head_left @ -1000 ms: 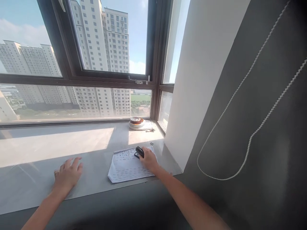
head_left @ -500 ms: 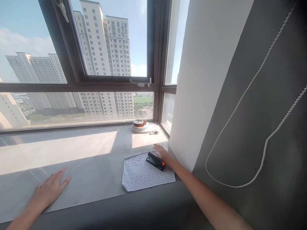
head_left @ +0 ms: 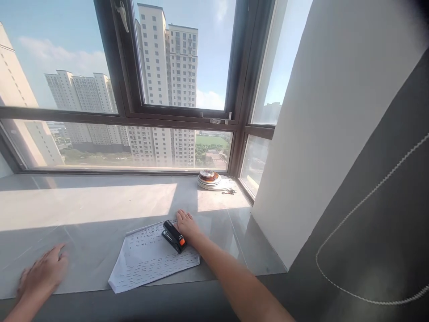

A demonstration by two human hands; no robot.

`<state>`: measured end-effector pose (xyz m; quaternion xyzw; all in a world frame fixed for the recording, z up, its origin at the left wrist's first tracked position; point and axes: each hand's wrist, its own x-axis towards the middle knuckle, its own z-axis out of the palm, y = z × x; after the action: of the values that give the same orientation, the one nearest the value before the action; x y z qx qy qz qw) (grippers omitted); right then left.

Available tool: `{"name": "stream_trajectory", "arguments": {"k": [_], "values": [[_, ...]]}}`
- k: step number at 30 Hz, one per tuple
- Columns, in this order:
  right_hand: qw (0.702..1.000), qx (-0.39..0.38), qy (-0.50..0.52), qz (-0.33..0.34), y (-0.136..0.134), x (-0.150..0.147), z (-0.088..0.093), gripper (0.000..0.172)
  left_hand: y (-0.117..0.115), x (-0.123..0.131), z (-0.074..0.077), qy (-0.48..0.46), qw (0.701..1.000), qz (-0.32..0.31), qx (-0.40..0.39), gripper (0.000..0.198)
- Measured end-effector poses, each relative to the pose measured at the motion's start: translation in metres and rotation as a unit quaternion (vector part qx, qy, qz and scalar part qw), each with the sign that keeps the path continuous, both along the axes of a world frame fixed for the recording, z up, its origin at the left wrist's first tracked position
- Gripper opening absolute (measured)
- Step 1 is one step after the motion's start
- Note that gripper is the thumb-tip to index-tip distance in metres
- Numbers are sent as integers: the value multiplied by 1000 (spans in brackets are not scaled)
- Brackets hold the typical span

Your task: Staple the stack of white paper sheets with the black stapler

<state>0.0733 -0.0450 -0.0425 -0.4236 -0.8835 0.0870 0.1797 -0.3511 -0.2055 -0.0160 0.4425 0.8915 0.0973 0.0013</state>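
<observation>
A sheet of paper with rows of short dark marks lies on the grey windowsill, its near left corner reaching past the front edge. On its right part rests a black stapler with an orange patch at the near end. My right hand lies flat at the paper's right edge, close beside the stapler, fingers stretched forward; whether it touches the stapler I cannot tell. To the left, apart from the paper, my left hand is over the sill, slightly blurred, with its fingers extended and nothing in it.
A stack of round plates or lids stands in the far sill corner, with a small dark chain beside it. Dark-framed windows rise behind. At right are a white wall and a hanging bead cord.
The paper, with the stapler on it, has slid left along the sill together with my right hand, and its near left corner now overhangs. The camera view has turned left.
</observation>
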Motion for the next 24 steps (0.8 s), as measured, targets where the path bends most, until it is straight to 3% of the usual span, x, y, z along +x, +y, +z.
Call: {"name": "stream_trajectory", "arguments": {"k": [5, 10, 18, 24], "values": [[998, 17, 12, 60, -6, -92, 4, 51, -11, 11, 2, -20, 994, 90, 51, 72], [995, 13, 15, 96, -14, -129, 9, 52, -13, 22, 5, -37, 989, 105, 100, 72], [996, 5, 46, 82, -18, -118, 6, 55, -16, 31, 19, -38, 989, 109, 94, 70], [998, -21, 49, 29, -12, -64, -1, 58, -17, 23, 16, -19, 991, 113, 75, 69]]}}
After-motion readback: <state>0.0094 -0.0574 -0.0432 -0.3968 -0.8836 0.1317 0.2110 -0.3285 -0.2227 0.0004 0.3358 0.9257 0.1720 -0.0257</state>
